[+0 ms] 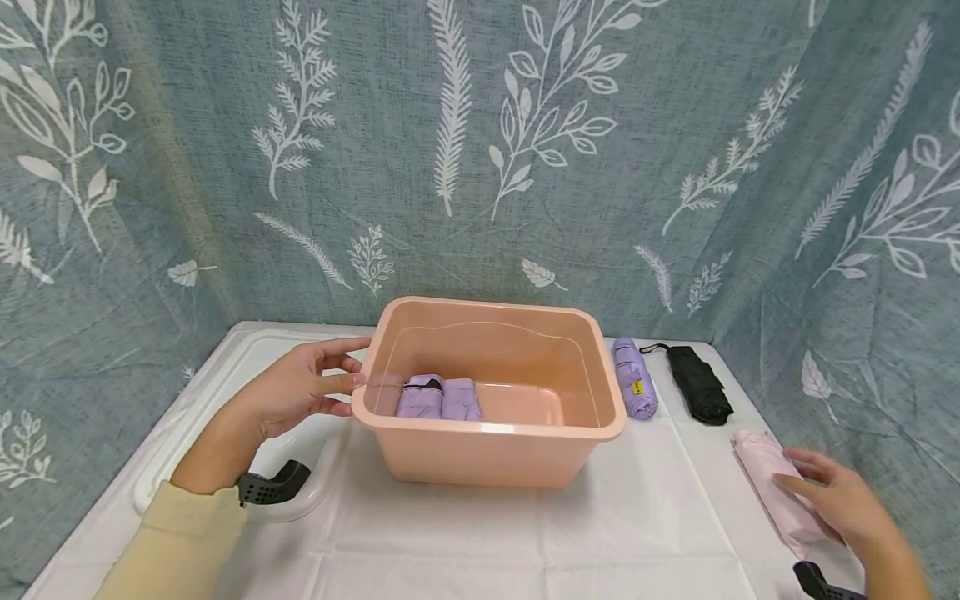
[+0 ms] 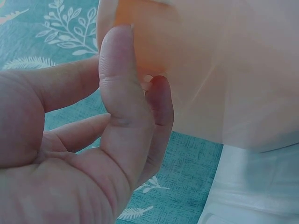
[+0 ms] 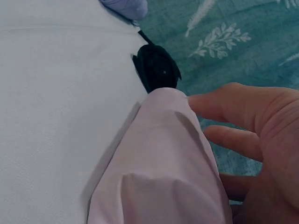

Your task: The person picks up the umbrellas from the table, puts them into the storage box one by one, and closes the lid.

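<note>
My left hand (image 1: 303, 387) touches the left rim of a peach plastic bin (image 1: 487, 454), its fingers loosely bent. In the left wrist view, fingertips (image 2: 117, 44) meet the bin's wall. Two lilac bundles, seemingly folded umbrellas (image 1: 420, 400), lie side by side at the left inside the bin. At the far right my right hand (image 1: 843, 500) lies along a pink folded umbrella (image 1: 776, 492). The right wrist view shows the fingers against the right side of the pink umbrella (image 3: 159, 149), not closed round it.
A lilac folded umbrella (image 1: 636, 379) with a yellow label lies right of the bin. Beside it is a black folded umbrella (image 1: 699, 385) with a strap. A white lid-like tray (image 1: 292, 467) lies under my left arm. A patterned curtain (image 1: 487, 167) surrounds the white-covered table (image 1: 450, 542).
</note>
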`<state>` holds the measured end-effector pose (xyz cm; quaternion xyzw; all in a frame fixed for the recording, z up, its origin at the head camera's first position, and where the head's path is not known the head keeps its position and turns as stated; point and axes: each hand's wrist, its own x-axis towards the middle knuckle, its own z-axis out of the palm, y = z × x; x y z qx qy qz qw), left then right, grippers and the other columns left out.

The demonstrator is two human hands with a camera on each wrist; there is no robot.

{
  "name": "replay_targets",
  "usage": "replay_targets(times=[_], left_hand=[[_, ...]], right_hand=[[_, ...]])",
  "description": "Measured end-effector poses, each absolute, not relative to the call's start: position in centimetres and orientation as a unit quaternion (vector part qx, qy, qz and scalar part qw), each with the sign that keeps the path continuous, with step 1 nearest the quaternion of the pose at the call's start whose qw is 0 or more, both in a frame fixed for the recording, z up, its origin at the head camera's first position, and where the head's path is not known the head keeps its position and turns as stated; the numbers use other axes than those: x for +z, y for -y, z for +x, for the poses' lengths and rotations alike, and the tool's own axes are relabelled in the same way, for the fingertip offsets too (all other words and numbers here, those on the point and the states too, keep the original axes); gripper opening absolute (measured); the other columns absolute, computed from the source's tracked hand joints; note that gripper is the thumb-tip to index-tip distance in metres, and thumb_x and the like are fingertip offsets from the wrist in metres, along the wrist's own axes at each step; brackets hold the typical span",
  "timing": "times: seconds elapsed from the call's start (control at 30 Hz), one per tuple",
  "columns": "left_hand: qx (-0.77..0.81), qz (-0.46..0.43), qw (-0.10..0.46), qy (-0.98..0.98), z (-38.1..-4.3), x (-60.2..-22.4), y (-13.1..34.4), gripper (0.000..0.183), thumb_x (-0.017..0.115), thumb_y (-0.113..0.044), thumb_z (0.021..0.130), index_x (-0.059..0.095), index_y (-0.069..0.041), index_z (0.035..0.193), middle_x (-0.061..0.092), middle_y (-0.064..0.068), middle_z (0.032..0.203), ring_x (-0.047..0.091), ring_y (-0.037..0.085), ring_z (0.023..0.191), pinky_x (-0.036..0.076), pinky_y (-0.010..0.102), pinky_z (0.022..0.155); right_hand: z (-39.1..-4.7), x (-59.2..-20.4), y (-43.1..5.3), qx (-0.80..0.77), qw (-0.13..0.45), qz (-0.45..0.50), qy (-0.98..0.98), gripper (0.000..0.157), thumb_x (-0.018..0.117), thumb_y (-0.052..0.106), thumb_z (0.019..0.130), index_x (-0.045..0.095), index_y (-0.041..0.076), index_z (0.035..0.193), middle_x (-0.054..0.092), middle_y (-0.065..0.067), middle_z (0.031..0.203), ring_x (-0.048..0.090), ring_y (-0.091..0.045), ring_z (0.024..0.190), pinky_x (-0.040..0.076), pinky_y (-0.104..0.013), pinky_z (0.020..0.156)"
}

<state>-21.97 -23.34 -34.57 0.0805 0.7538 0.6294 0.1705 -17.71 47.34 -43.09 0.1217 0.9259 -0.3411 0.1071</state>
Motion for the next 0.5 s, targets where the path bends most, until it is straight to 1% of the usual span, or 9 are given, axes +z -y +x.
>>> replay_targets(times=[0.07, 0.13, 0.17, 0.2, 0.23, 0.3, 0.4, 0.43, 0.5], left_hand=[[0.629, 0.082, 0.171, -0.754, -22.0, -34.5, 23.3, 0.075, 0.069, -0.009, 0.097, 0.031, -0.007, 0.161, 0.051, 0.01, 0.118, 0.067, 0.013, 0.088, 0.064, 0.033, 0.079], [0.629, 0.079, 0.171, -0.754, -22.0, -34.5, 23.3, 0.075, 0.069, -0.009, 0.097, 0.032, -0.008, 0.161, 0.051, 0.009, 0.118, 0.067, 0.013, 0.088, 0.064, 0.033, 0.079], [0.629, 0.079, 0.171, -0.754, -22.0, -34.5, 23.3, 0.075, 0.07, -0.009, 0.097, 0.032, -0.008, 0.161, 0.052, 0.009, 0.118, 0.067, 0.012, 0.088, 0.064, 0.033, 0.079], [0.629, 0.077, 0.17, -0.754, -22.0, -34.5, 23.3, 0.075, 0.07, -0.009, 0.097, 0.032, -0.008, 0.161, 0.052, 0.009, 0.118, 0.067, 0.012, 0.088, 0.064, 0.033, 0.079], [0.629, 0.079, 0.17, -0.754, -22.0, -34.5, 23.3, 0.075, 0.07, -0.009, 0.097, 0.031, -0.007, 0.161, 0.052, 0.009, 0.117, 0.067, 0.012, 0.088, 0.064, 0.033, 0.079], [0.629, 0.08, 0.17, -0.754, -22.0, -34.6, 23.4, 0.076, 0.07, -0.009, 0.096, 0.031, -0.006, 0.161, 0.052, 0.008, 0.117, 0.067, 0.012, 0.087, 0.064, 0.033, 0.078], [0.63, 0.084, 0.17, -0.753, -21.9, -34.6, 23.4, 0.076, 0.07, -0.009, 0.097, 0.03, -0.006, 0.161, 0.052, 0.008, 0.116, 0.067, 0.012, 0.088, 0.064, 0.032, 0.078], [0.631, 0.086, 0.17, -0.752, -21.9, -34.6, 23.3, 0.076, 0.07, -0.009, 0.097, 0.03, -0.006, 0.161, 0.052, 0.008, 0.116, 0.066, 0.012, 0.088, 0.064, 0.032, 0.078], [0.632, 0.085, 0.171, -0.752, -21.9, -34.6, 23.3, 0.076, 0.07, -0.009, 0.097, 0.03, -0.006, 0.161, 0.052, 0.008, 0.116, 0.066, 0.011, 0.089, 0.064, 0.032, 0.078]], right_hand=[[-17.7, -43.2, -47.5, -0.341, 0.118, 0.11, -0.926, 0.085, 0.065, 0.046, 0.099, 0.028, -0.006, 0.156, 0.029, -0.043, 0.154, 0.039, -0.059, 0.135, 0.052, -0.04, 0.092], [-17.7, -43.2, -47.7, -0.341, 0.122, 0.102, -0.927, 0.083, 0.066, 0.041, 0.1, 0.028, -0.006, 0.156, 0.029, -0.045, 0.153, 0.041, -0.059, 0.134, 0.051, -0.029, 0.085], [-17.7, -43.2, -47.8, -0.344, 0.122, 0.099, -0.926, 0.081, 0.068, 0.038, 0.099, 0.029, -0.006, 0.156, 0.03, -0.045, 0.152, 0.042, -0.058, 0.133, 0.049, -0.025, 0.082], [-17.7, -43.2, -47.9, -0.349, 0.123, 0.097, -0.924, 0.08, 0.068, 0.035, 0.099, 0.029, -0.005, 0.156, 0.029, -0.046, 0.152, 0.042, -0.058, 0.133, 0.049, -0.025, 0.082], [-17.8, -43.2, -48.0, -0.356, 0.128, 0.096, -0.921, 0.08, 0.069, 0.033, 0.099, 0.029, -0.005, 0.156, 0.028, -0.046, 0.153, 0.04, -0.059, 0.134, 0.05, -0.028, 0.085], [-17.8, -43.2, -48.2, -0.37, 0.137, 0.095, -0.914, 0.078, 0.069, 0.029, 0.098, 0.029, -0.002, 0.157, 0.025, -0.047, 0.153, 0.037, -0.061, 0.135, 0.052, -0.04, 0.092], [-18.0, -43.3, -48.5, -0.387, 0.152, 0.094, -0.905, 0.074, 0.067, 0.024, 0.099, 0.031, 0.003, 0.159, 0.022, -0.047, 0.154, 0.033, -0.062, 0.137, 0.048, -0.055, 0.101], [-18.0, -43.3, -48.6, -0.391, 0.157, 0.093, -0.902, 0.072, 0.066, 0.022, 0.099, 0.031, 0.004, 0.159, 0.021, -0.048, 0.154, 0.032, -0.062, 0.138, 0.047, -0.057, 0.102], [-18.1, -43.3, -48.7, -0.398, 0.164, 0.091, -0.898, 0.069, 0.064, 0.02, 0.099, 0.034, 0.007, 0.16, 0.021, -0.048, 0.154, 0.033, -0.061, 0.138, 0.047, -0.057, 0.102]])
